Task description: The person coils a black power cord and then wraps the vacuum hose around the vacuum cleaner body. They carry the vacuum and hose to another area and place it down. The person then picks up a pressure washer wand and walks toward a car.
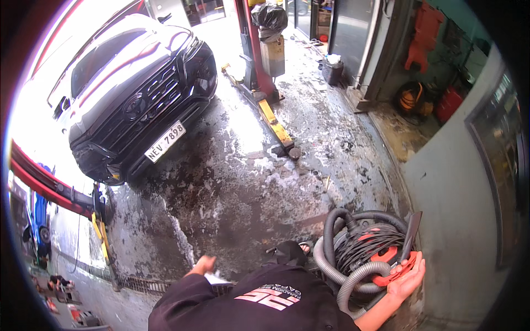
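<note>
Down at the bottom right, against the grey wall [469, 182], your right hand [407, 278] lay spread flat with the fingers apart, palm resting on the orange top of the vacuum cleaner [381, 256], not clamped on anything. That vacuum sat on the wet concrete floor [248, 182] right beside the wall, with its grey ribbed hose [353, 278] looped around it, a black cord bundled on top, and a flat black nozzle [413, 231] sticking up just above your fingers.

Your left hand [203, 266] was out to the other side, well apart from the right, over the floor near the drain grate [138, 284]. It was blurred, so I couldn't tell if it was open or closed, or if it held anything.

Further out, a black car [138, 94] sat up on a red lift [256, 49], whose yellow arm [274, 124] reached out across the soapy floor.
</note>
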`<state>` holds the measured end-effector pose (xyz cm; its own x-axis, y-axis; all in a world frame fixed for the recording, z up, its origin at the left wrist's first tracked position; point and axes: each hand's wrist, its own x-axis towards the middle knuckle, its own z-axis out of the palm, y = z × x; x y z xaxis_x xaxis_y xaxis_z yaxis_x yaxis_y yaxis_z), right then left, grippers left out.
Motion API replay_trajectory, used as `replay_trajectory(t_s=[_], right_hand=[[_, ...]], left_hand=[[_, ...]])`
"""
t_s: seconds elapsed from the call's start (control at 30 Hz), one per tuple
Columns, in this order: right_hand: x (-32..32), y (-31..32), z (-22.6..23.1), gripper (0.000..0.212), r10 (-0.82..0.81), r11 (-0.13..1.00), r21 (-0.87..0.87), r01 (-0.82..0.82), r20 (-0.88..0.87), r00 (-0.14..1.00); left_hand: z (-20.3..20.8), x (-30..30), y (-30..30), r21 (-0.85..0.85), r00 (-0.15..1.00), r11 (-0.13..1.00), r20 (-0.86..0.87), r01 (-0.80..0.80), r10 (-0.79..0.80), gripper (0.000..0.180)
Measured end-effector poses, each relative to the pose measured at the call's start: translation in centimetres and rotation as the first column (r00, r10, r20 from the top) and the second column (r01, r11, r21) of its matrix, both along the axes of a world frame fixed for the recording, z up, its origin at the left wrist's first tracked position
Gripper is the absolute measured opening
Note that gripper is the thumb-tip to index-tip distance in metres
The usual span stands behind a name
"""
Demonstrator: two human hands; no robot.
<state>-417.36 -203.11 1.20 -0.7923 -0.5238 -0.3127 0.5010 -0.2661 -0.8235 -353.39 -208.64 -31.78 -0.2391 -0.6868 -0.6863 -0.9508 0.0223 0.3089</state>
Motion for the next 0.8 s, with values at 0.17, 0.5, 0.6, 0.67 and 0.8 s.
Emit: replay_trajectory(t_s=[0.17, 0.5, 0.6, 0.67, 0.8], right_hand=[[-9.1, -12.3, 3.0, 0.064, 0.101, 0.995, -0.013, -0.101, -0.013, 0.995], [-29.4, -32.7, 2.6, 0.059, 0.361, 0.931, -0.074, -0.356, 0.062, 0.93], [-34.1, -40.1, 2.7, 0.06, 0.431, 0.902, -0.072, -0.426, 0.06, 0.901], [-37.1, -44.8, 2.9, 0.061, 0.464, 0.886, -0.052, -0.462, 0.048, 0.885], [-43.1, -53.4, 2.3, 0.063, 0.485, 0.875, -0.013, -0.485, 0.034, 0.874]], left_hand=[[10.6, -26.8, -25.6, -0.201, 0.88, 0.911, -0.399, -0.36, 0.26, 0.046], [14.2, -43.5, -37.4, -0.185, 0.8, 0.812, -0.391, -0.553, 0.455, 0.034], [8.3, -42.6, -30.9, -0.247, 0.97, 0.942, 0.029, -0.226, 0.241, 0.05], [5.7, -42.8, -25.8, -0.051, 0.912, 0.911, 0.024, -0.408, 0.41, 0.054], [2.9, -46.2, -22.0, 0.265, 0.814, 0.771, 0.225, -0.579, 0.535, 0.033]])
